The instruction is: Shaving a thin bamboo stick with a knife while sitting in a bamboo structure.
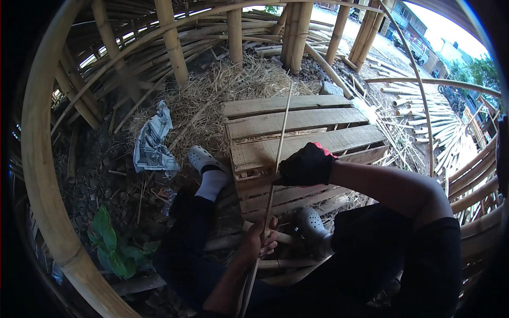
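Ground: dirt, straw, bamboo poles stacked far.
Far left: thick curved bamboo pole; near it green plant; crumpled newspaper on dirt.
Centre: wooden pallet on straw.
Thin bamboo strip: runs from near centre up across pallet.
Left hand: bare, fingers closed round strip's near part.
Right hand: black glove, clasped on strip farther up, over pallet's near edge.

Strip btm end hidden behind my left hand, lost at frame btm; right glove hides whatever's gripped.
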### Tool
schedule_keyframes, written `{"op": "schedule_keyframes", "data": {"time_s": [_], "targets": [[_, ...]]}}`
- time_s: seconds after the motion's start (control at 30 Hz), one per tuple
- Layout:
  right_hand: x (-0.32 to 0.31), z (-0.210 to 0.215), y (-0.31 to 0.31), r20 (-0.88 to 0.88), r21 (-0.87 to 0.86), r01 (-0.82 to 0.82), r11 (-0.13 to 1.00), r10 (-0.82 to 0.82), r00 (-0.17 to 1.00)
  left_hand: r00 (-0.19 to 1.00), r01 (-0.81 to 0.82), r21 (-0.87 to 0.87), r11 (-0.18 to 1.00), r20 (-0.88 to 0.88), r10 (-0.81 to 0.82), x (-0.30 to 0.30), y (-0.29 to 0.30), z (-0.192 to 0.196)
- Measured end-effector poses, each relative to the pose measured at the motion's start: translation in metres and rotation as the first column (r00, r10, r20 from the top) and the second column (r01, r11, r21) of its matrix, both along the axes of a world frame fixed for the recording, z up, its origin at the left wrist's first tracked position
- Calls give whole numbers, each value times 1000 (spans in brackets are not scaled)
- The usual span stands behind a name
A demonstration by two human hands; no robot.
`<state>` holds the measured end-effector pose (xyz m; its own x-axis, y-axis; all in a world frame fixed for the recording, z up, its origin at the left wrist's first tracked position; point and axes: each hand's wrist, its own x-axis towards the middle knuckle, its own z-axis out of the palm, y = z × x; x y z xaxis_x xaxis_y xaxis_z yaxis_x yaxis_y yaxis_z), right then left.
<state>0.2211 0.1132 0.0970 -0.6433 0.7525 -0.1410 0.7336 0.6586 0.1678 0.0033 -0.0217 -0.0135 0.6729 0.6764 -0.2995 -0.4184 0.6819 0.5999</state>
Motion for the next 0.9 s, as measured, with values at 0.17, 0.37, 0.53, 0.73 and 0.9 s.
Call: {"op": "schedule_keyframes", "data": {"time_s": [0.17,0.37,0.53,0.73,0.9], "targets": [[129,33,73,-3,302,551,778,-577,817,997,73,-45,996,16,-73,0,-23,12],[122,11,54,-339,347,496,796,-387,858,999,32,5,999,44,-32,-17,-14,0],[37,6,40,-566,169,-19,985,113,817,994,23,179,984,-110,-3,-23,-14,4],[6,5,15,-399,170,-242,955,291,869,994,85,208,974,-80,-70,-34,-11,9],[1,13,25,-453,415,-311,855,490,745,988,134,190,973,-96,-117,-36,-10,8]]}}
